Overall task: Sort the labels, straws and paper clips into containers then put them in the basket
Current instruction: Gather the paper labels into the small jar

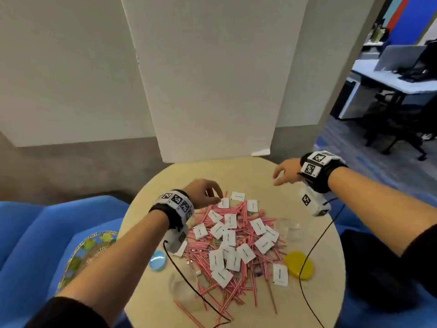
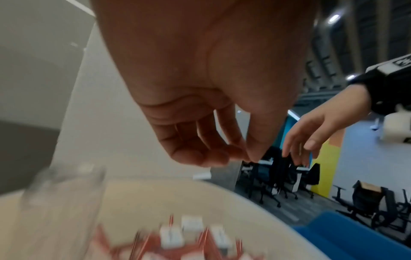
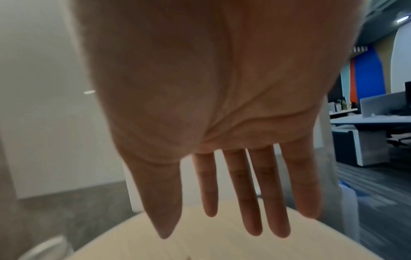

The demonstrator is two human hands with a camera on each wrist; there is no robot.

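Note:
A heap of red-and-white striped straws (image 1: pixel 238 252) lies mid-table with several white labels (image 1: pixel 229 237) scattered on it. Paper clips are too small to pick out. My left hand (image 1: pixel 216 197) hovers at the heap's far edge, just above a label (image 1: pixel 223 202). In the left wrist view my left hand (image 2: pixel 246 156) has curled fingers, thumb and forefinger tips together, and nothing seen between them. My right hand (image 1: pixel 277 177) hangs over the bare far right of the table. The right wrist view shows my right hand (image 3: pixel 222 227) holding nothing, its fingers (image 3: pixel 253 202) straight and spread.
The round beige table (image 1: pixel 250 171) holds a clear container (image 1: pixel 287 227) right of the heap and another (image 1: pixel 182 287) at the near left. A blue lid (image 1: pixel 158 259) and a yellow lid (image 1: pixel 299 265) lie flat. A woven basket (image 1: pixel 87 252) rests on the blue sofa at the left.

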